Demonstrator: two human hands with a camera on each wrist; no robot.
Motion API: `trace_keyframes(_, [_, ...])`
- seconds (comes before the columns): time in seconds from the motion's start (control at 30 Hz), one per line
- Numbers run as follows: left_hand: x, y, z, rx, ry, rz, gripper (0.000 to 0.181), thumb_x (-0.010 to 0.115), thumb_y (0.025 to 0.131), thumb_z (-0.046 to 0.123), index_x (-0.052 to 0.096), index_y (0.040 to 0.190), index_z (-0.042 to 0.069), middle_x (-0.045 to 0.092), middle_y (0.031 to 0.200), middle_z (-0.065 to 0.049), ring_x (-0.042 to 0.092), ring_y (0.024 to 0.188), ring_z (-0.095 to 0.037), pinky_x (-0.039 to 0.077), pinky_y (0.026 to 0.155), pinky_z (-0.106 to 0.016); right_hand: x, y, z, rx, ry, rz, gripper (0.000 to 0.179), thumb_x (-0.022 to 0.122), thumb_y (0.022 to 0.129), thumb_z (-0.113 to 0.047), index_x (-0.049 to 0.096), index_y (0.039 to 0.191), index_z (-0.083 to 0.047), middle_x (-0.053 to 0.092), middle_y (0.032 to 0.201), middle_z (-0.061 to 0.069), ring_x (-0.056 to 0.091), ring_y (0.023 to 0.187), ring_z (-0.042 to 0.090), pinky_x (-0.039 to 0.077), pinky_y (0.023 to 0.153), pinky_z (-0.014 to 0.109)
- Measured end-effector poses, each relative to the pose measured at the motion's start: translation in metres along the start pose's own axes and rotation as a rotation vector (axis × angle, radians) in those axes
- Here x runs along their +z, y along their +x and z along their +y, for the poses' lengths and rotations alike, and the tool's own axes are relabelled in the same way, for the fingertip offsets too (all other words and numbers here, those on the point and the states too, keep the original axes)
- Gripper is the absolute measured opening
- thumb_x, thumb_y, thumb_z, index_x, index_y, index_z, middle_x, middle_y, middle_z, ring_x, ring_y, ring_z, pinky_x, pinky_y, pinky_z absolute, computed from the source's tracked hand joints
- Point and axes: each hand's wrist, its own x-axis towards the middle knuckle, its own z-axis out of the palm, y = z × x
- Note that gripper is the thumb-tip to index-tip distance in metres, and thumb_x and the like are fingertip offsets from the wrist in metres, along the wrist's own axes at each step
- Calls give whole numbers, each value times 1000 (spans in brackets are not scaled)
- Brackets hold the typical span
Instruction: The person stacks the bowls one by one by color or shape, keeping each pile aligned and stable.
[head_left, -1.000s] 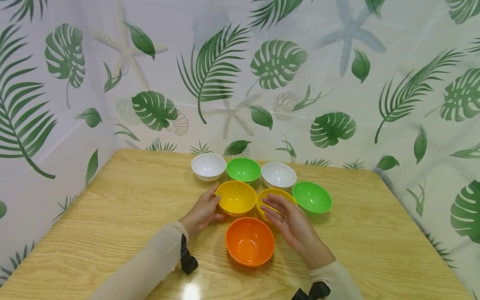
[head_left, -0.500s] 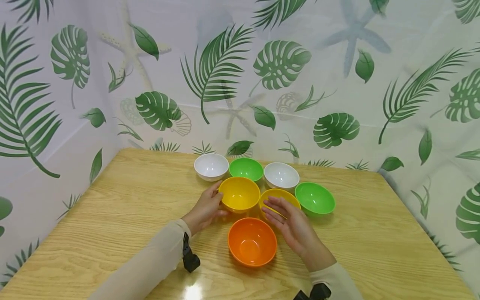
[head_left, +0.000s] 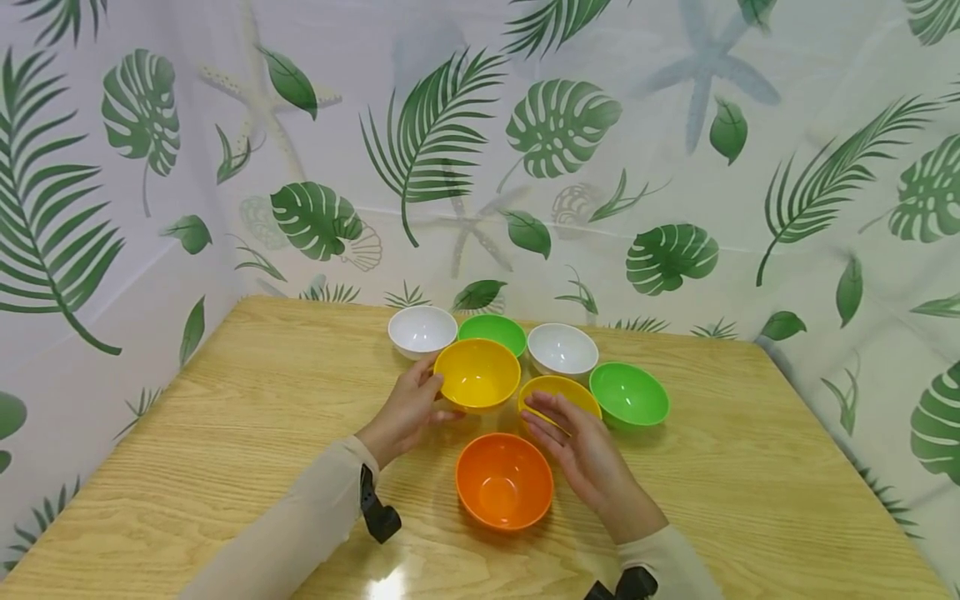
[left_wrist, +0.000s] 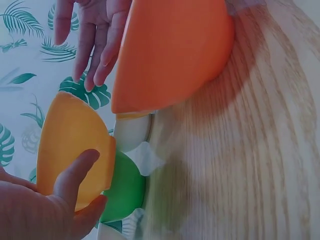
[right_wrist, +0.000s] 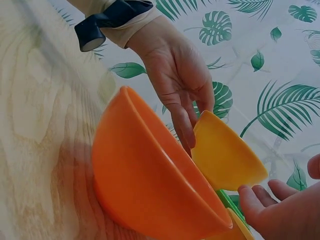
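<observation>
A yellow bowl [head_left: 477,375] is held up off the table by my left hand [head_left: 405,414], which grips its left side. In the left wrist view the left thumb [left_wrist: 75,177] lies along the outside of that bowl. My right hand [head_left: 588,458] is held over a second yellow bowl [head_left: 558,387] and hides part of it. Its fingers are extended and hold nothing. Between the forearms an orange bowl [head_left: 504,483] stands upright on the table. In the right wrist view the right hand [right_wrist: 285,207] appears below the raised yellow bowl [right_wrist: 227,152].
Behind stand a white bowl [head_left: 422,332], a green bowl [head_left: 492,332] partly covered by the raised one, and another white bowl [head_left: 562,349]. Another green bowl [head_left: 629,395] sits at the right. A leaf-patterned cloth [head_left: 465,150] hangs behind the wooden table [head_left: 750,467].
My left hand has lifted the yellow bowl upward, so it now overlaps the green bowl behind. The right hand has hardly moved, and the other bowls stay put.
</observation>
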Motion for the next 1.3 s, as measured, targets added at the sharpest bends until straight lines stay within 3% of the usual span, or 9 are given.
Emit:
trace_keyframes(0.13, [2, -2, 2, 12, 0, -17, 45, 31, 104, 6, 32, 149, 13, 40, 143, -19, 50, 122, -35, 56, 83, -44, 3, 0, -1, -10, -8, -26, 50, 28, 107, -24, 31, 143, 10, 37, 148, 22, 41, 134, 32, 40, 107, 32])
trace_keyframes(0.27, [4, -4, 3, 14, 3, -32, 46, 31, 104, 5, 31, 149, 13, 40, 142, -19, 49, 122, -35, 56, 82, -45, 5, -2, -2, -29, -13, -42, 52, 29, 107, -26, 28, 145, 9, 34, 149, 20, 38, 136, 30, 39, 108, 31])
trace_keyframes(0.7, [4, -11, 3, 34, -6, -71, 46, 30, 104, 5, 28, 150, 12, 39, 141, -20, 49, 122, -36, 56, 83, -45, 7, -3, 3, -96, -50, -51, 49, 33, 106, -23, 27, 147, 4, 34, 149, 16, 39, 135, 29, 38, 108, 31])
trace_keyframes(0.87, [3, -16, 4, 27, -7, -64, 46, 31, 104, 5, 30, 150, 13, 40, 140, -19, 50, 121, -35, 56, 82, -45, 9, -5, 6, -121, -108, -60, 50, 39, 104, -19, 28, 147, 5, 31, 151, 14, 32, 139, 30, 36, 110, 32])
trace_keyframes(1.1, [3, -20, 4, 26, -10, -57, 46, 32, 104, 6, 30, 150, 15, 40, 139, -18, 50, 121, -34, 57, 81, -44, 14, -6, 10, -169, -197, -71, 51, 47, 99, -11, 32, 147, 2, 33, 152, 11, 37, 135, 25, 32, 112, 38])
trace_keyframes(1.3, [4, -24, 8, 25, -56, -65, 47, 35, 102, 8, 32, 148, 17, 42, 139, -17, 50, 122, -34, 55, 85, -44, 16, -6, 13, -195, -256, -76, 56, 53, 97, -9, 31, 149, -5, 34, 152, 7, 39, 135, 22, 41, 103, 24])
